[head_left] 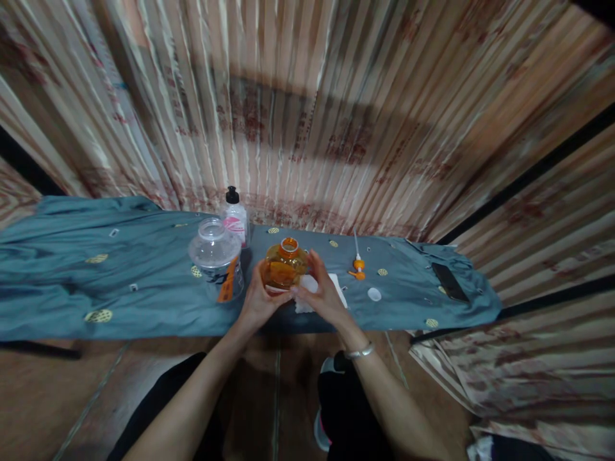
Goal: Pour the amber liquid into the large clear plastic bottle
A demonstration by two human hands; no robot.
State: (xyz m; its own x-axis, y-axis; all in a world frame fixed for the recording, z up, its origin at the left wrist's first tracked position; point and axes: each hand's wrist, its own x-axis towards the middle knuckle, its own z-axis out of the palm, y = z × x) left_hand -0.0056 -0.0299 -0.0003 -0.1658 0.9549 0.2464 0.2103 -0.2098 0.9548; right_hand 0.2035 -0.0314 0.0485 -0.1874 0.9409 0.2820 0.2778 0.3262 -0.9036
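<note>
An amber see-through bottle (286, 267) with an uncapped round mouth stands upright between my hands. My left hand (261, 299) is closed around its left side, and my right hand (327, 296) holds it from the right. My thumbs come close together at the bottle's front. White paper or cloth (340, 289) shows beside and beneath my right hand, partly hidden by it. To the right lies an orange pump head (358, 265) with a thin tube pointing away from me. Left of the bottle stands a large clear plastic jar (216, 259) with an orange label and an open neck.
Behind the jar stands a white bottle (234, 221) with a black cap. A small white disc (374, 294) and a dark phone (450, 282) lie farther right on the teal cloth (158, 275). Pleated curtains (298, 128) hang right behind the narrow table.
</note>
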